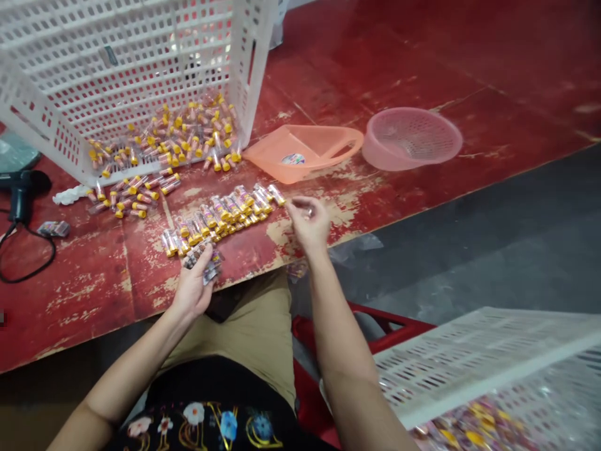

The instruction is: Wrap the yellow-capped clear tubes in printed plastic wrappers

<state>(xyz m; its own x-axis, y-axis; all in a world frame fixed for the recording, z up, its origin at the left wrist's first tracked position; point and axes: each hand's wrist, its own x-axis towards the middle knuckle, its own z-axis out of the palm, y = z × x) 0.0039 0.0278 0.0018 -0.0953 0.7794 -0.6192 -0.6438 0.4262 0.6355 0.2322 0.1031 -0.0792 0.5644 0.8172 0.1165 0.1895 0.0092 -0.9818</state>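
Note:
My left hand (195, 285) is closed around a small bunch of clear-wrapped tubes (212, 270) at the front edge of the table. Just beyond it, small clear tubes with yellow caps (225, 210) lie side by side in a slanting row, some stacked on others. At the right end of that row is my right hand (310, 222), its fingers curled together. A small shiny piece shows between those fingers, too small to name. More yellow-capped tubes (131, 195) lie loose in front of a tipped white crate (141, 75), which holds a heap of them.
An orange scoop (305, 153) and a pink mesh basket (413, 141) stand on the red table (469, 56). At the left are a dark hair dryer (23, 188) and a small wrapped bundle (54, 228). Another white crate (469, 357) with packed tubes stands low on the right.

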